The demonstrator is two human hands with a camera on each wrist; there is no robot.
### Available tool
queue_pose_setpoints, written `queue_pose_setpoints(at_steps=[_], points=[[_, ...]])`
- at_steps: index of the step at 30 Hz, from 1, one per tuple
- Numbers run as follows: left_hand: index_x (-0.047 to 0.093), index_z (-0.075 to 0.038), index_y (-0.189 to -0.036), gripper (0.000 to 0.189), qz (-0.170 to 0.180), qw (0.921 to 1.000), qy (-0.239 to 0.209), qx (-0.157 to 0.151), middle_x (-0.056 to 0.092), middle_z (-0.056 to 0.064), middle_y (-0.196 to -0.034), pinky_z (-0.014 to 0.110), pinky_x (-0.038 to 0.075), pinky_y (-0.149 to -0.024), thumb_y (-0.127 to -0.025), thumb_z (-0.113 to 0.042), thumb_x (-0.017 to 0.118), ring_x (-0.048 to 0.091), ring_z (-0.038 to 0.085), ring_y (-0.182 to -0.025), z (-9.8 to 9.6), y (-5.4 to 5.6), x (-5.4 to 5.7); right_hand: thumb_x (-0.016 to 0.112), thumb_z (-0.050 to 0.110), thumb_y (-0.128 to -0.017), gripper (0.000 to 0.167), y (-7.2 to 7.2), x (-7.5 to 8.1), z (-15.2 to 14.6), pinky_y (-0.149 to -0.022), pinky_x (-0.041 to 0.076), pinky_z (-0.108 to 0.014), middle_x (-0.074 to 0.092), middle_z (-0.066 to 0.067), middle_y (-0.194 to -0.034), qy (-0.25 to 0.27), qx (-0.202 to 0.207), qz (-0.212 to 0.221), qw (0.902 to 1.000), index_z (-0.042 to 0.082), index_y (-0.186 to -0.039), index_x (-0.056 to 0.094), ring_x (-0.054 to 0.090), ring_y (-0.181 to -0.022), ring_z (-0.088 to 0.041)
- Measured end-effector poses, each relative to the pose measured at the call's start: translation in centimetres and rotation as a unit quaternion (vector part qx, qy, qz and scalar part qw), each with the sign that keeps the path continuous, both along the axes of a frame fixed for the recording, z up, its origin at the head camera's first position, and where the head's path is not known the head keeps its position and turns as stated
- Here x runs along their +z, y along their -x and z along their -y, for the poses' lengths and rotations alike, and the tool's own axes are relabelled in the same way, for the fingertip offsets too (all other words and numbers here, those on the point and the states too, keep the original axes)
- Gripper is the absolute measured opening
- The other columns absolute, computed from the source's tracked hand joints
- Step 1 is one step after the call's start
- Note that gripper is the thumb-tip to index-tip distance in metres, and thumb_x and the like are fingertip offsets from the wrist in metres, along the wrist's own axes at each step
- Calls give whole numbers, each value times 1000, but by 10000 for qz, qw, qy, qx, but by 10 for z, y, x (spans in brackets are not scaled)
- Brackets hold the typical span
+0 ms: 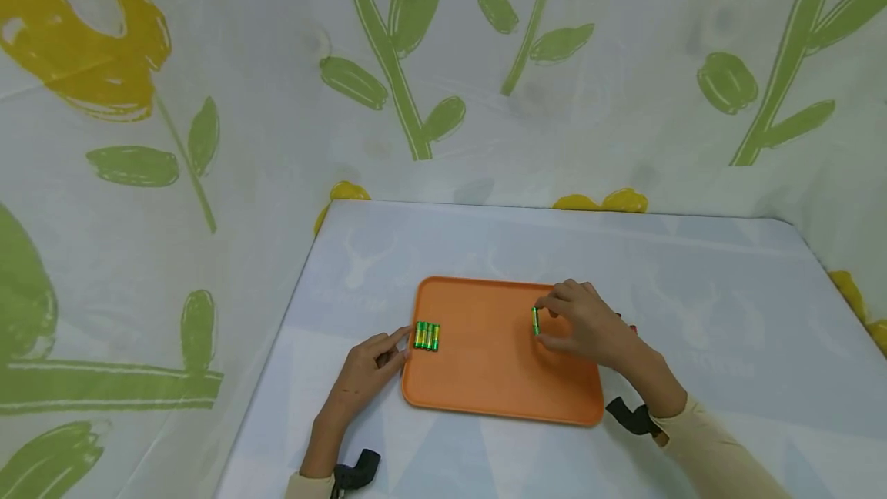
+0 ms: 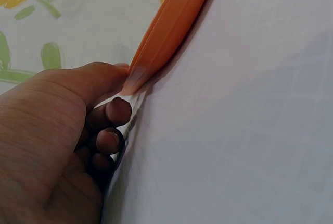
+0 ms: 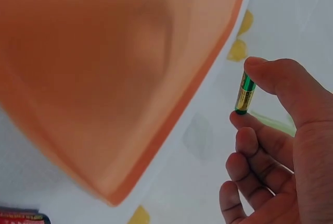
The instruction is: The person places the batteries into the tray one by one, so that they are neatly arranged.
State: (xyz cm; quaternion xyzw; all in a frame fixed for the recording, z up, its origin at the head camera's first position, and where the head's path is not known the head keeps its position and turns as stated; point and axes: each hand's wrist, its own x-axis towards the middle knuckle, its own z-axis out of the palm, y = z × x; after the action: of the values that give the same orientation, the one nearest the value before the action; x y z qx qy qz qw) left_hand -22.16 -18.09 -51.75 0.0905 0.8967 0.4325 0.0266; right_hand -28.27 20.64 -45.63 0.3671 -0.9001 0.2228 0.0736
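Right wrist — battery (image 3: pixel 244 94) endwise in grip (image 3: pixel 307 146)

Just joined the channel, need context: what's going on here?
A person is handling small green-and-gold batteries at an orange tray. The right hand pinches one battery between thumb and finger; in the head view it shows against the tray's right part. The left hand touches the tray's left edge; whether it grips is unclear. A row of similar batteries lies inside that edge. A red item, only partly visible, lies outside the tray.
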Motion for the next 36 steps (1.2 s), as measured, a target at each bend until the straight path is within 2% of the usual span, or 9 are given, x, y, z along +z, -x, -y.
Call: queue_pose_setpoints(at_steps=[10,14,20,26,31,36], points=[[64,-23,-137,42,-189,9998,-73,-79,50,-11,-73,24,39,-59,-95,-22,71,43,7,-65,1,0,-4,89,27,-75,37,-4,-10,17,-84,39,-44,55,2,-86,156,139,-169,9996,11,-104,72,47,-87,-13],[64,-23,-137,42,-227,9997,-59,-59,50,-11,-73,24,39,-59,-95,-21,72,43,7,-65,1,0,-4,89,27,-75,39,-7,-12,25,-80,39,-41,55,2,-88,181,189,-140,9996,11,-106,72,48,-89,-14],[65,-21,-136,42,-340,9994,-35,-34,49,-11,-73,24,38,-58,-94,-20,72,42,6,-64,0,0,-4,88,28,-75,38,-7,-16,37,-78,37,-39,54,2,-86,216,314,-298,9988,10,-105,72,44,-83,-12],[66,-18,-135,41,-439,9990,-54,-47,48,-11,-72,24,38,-57,-94,-20,72,41,6,-64,0,-1,-4,88,30,-77,37,-9,-17,49,-74,32,-35,52,2,-84,216,281,-210,9992,11,-104,73,41,-81,-12],[66,-17,-135,41,-401,9991,-124,-46,48,-11,-72,23,37,-57,-94,-19,73,41,6,-63,0,-2,-3,86,30,-79,34,-9,-14,60,-74,33,-35,54,1,-85,187,262,-59,9995,12,-104,73,42,-82,-13],[66,-15,-135,41,-482,9986,-179,-110,49,-11,-72,23,37,-56,-94,-18,73,41,6,-63,0,-1,-2,87,31,-78,35,-9,-15,69,-74,33,-35,53,2,-84,145,280,-102,9995,11,-104,73,41,-81,-13]])
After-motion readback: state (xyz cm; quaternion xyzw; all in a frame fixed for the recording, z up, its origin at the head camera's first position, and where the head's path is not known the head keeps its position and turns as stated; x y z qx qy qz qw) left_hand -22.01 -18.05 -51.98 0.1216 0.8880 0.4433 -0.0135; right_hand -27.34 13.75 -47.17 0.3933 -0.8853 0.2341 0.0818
